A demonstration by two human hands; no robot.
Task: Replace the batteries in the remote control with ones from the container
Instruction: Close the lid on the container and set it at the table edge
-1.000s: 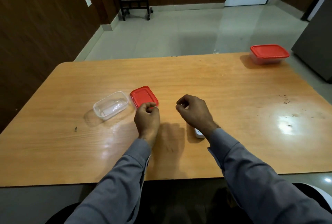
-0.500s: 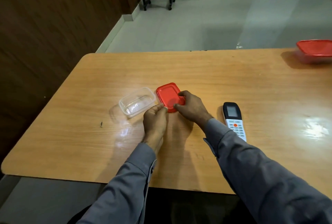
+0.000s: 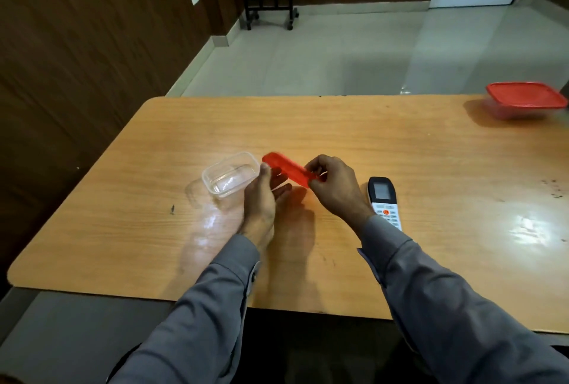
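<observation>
1. Two hands work a red lid [image 3: 288, 170] lifted and tilted above the surface [image 3: 354, 137]; the right hand [image 3: 334, 189] pinches its near end, the left hand [image 3: 264, 195] open beneath, fingers spread.
2. Thin, light plastic, likely to flex; best held by its rim.
3. Just left of the grip, touching the left hand, sits the clear container [image 3: 230, 174], open, contents indiscernible.
4. Right of the grip lies the remote control [image 3: 385, 202], face up.
5. Far right stands a second lidded container [image 3: 523, 103].
</observation>
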